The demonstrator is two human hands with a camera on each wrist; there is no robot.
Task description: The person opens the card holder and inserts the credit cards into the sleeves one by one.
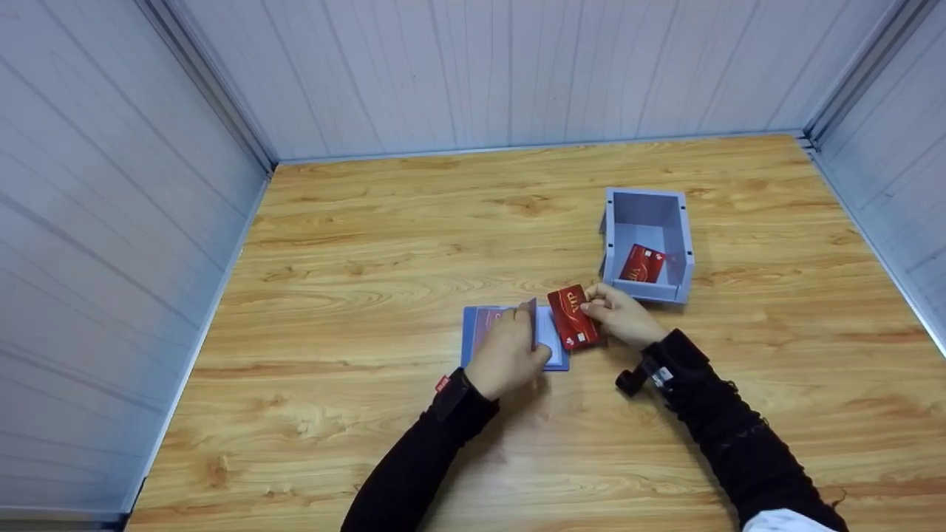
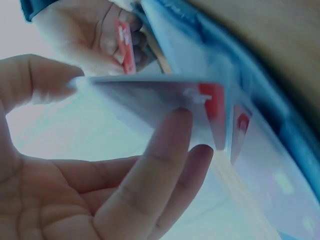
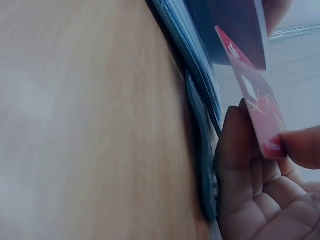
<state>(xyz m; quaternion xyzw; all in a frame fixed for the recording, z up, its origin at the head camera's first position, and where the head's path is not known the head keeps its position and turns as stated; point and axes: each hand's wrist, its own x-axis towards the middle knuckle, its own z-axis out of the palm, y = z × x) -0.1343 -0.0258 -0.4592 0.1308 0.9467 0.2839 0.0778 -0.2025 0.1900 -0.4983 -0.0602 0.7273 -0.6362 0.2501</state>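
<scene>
A blue card holder point(image 1: 468, 338) lies open on the wooden table, with clear sleeve pages and a red card showing through the left one. My left hand point(image 1: 506, 356) is over it and holds one sleeve page point(image 2: 150, 95) raised on edge between thumb and fingers. Just right of the holder, my right hand point(image 1: 627, 319) pinches a red VIP card point(image 1: 573, 318) between thumb and fingers. In the right wrist view that card point(image 3: 255, 97) is tilted beside the raised page, with the holder's blue cover point(image 3: 202, 155) below.
A grey open-front bin point(image 1: 647, 292) stands behind my right hand, with red VIP cards point(image 1: 641, 264) lying inside. Pale panel walls point(image 1: 473, 74) enclose the wooden table point(image 1: 332, 244) at the back and sides.
</scene>
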